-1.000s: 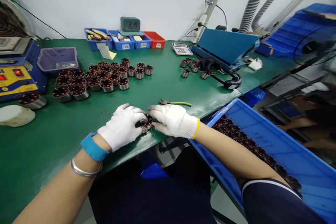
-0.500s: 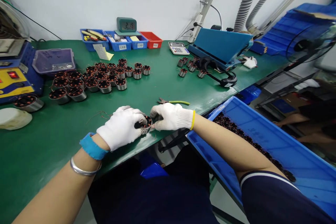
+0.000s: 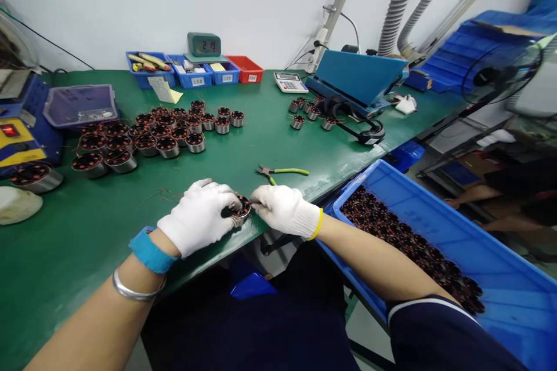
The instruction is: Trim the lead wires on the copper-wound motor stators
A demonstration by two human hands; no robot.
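My left hand (image 3: 201,215), in a white glove, grips a round metal ring with copper windings (image 3: 242,208) near the front edge of the green table (image 3: 226,165). My right hand (image 3: 284,208), gloved too, is at the ring's right side with thumb and fingertips pinched together. Whatever lies between those fingertips is too small to make out; thin wires stick out from the ring beside them. Just beyond my right hand lie cutters with green handles (image 3: 290,171). Loose thin wires (image 3: 163,192) rest left of the ring.
Several wound rings (image 3: 169,148) stand at the left, a smaller group (image 3: 297,122) at the back right. Small bins (image 3: 244,69), a clock (image 3: 204,44) and a calculator (image 3: 290,83) line the wall. A blue crate (image 3: 435,208) of wound parts is at the right; a person's arms show beyond.
My right hand has drawn slightly away from the ring, its fingers now pinched. More of the cutters shows. The whole view has shifted a little.
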